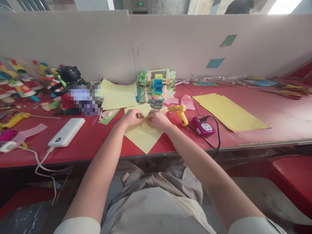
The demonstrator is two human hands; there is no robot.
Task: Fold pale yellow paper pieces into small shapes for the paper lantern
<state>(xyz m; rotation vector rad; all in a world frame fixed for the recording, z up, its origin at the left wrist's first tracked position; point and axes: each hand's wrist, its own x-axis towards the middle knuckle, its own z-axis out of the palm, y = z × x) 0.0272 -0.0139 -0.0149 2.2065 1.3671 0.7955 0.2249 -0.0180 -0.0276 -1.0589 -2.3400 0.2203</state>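
Note:
A sheet of pale yellow paper (146, 139) lies on the red table, one corner pointing at the near edge. My left hand (132, 117) and my right hand (159, 119) meet over its middle, fingers pinched on a creased part of the paper. Their fingertips almost touch, and the knuckles hide some of the crease. Just right of my right hand is a yellow hot glue gun (179, 112) with a black cord. Behind my hands are scissors (156, 104) and a green, blue and yellow paper construction (157, 84).
At left sit a white power bank (67, 132) with a cable and colourful paper models (21, 81). A purple power socket (204, 126) is at right, before a stack of yellow sheets (231, 112). A partition (73, 42) stands along the back.

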